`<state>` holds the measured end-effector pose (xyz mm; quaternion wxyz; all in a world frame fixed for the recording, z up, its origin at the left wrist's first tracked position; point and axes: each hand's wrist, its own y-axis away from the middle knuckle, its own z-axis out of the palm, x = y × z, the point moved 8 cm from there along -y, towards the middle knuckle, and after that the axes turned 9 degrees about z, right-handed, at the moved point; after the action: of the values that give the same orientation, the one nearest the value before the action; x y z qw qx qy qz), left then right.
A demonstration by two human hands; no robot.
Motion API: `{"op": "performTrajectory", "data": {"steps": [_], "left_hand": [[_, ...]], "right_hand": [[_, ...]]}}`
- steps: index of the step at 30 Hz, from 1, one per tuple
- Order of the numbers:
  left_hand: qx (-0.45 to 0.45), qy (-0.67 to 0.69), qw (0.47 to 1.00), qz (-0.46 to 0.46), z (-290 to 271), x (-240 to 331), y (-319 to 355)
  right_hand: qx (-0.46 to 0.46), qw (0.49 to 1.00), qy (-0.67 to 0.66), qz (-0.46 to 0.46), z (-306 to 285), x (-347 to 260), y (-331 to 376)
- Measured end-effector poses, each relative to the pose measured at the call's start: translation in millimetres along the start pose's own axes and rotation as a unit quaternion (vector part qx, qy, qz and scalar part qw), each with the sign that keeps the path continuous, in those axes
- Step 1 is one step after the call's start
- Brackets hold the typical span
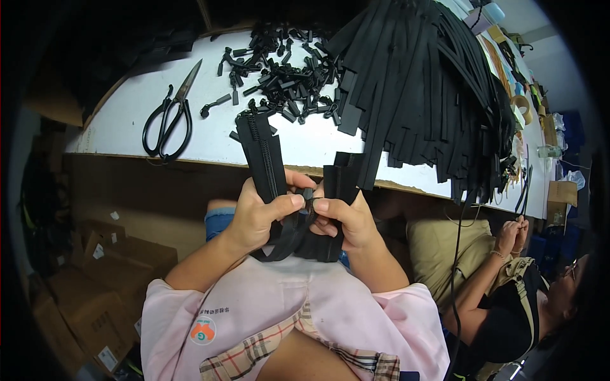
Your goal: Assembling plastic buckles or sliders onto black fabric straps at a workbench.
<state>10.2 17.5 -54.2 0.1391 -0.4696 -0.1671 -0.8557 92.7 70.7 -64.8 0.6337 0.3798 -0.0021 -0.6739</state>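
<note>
Both hands meet in front of my chest, just off the table's near edge. My left hand (264, 209) is closed around a black zipper tape (262, 155), whose toothed strip stands up past my fingers onto the table edge. A small black zipper slider (309, 194) sits between my two thumbs. My right hand (349, 216) pinches the other part of the zipper, and a short toothed end (345, 170) rises above its fingers. Below my hands the tape loops down against my lap. Fingers partly hide how the slider sits on the teeth.
Many loose black zipper sliders (289, 79) lie heaped on the white table (213, 136). Black-handled scissors (170, 117) rest at the left. A thick bundle of black zipper tapes (413, 95) hangs over the edge at right. Another person (502, 292) works at far right; cardboard boxes (101, 292) stand lower left.
</note>
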Motion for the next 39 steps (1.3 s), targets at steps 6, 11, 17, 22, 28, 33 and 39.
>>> {"op": "performTrajectory", "data": {"steps": [6,11,17,22,28,33,39], "left_hand": [[-0.067,-0.161,0.970,0.171,4,14,2],[0.022,-0.155,0.962,0.223,4,22,6],[-0.038,-0.128,0.977,0.163,12,17,8],[-0.067,-0.176,0.961,0.202,19,22,9],[-0.004,-0.114,0.991,0.070,0,6,6],[0.002,-0.165,0.967,0.197,8,19,9],[0.043,-0.080,0.988,0.123,-9,15,-6]], "right_hand": [[-0.015,0.999,0.012,0.026,2,7,-1],[0.118,0.952,0.229,-0.165,4,-7,12],[0.071,0.985,0.128,-0.087,4,1,14],[0.106,0.987,0.095,-0.073,-7,7,11],[0.129,0.757,0.444,-0.462,23,-36,39],[0.084,0.911,0.348,-0.206,16,-35,13],[-0.015,0.942,0.331,-0.052,4,14,9]]}}
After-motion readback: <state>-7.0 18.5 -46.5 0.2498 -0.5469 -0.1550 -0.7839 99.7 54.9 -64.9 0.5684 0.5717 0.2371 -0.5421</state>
